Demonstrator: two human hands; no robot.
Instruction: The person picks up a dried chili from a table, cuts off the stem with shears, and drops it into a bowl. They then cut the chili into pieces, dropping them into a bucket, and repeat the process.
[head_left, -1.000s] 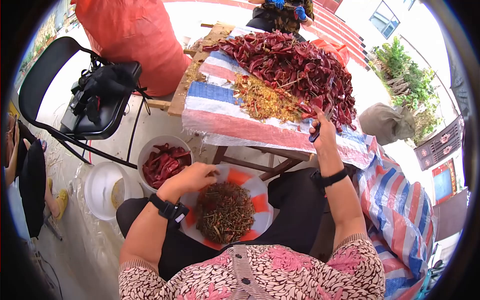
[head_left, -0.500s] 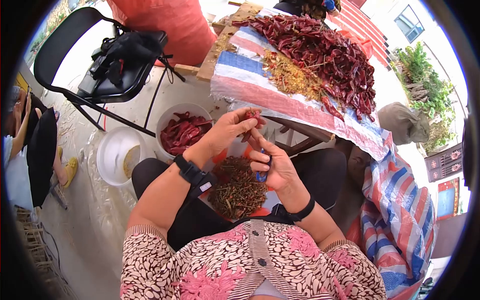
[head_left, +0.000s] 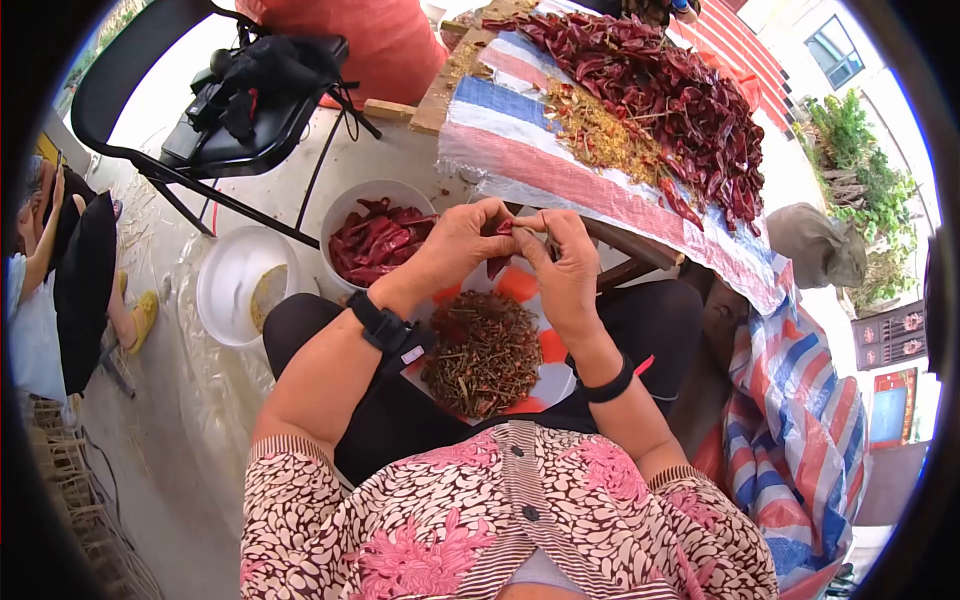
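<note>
Above the lap tray of loose stems: left hand and right hand, raised side by side, wrists bent inward, fingertips meeting. Both are pinched closed on one dried red chili, held between them over the tray's far edge. Forearms converge from the body. A white bowl of chilies sits just left.
</note>
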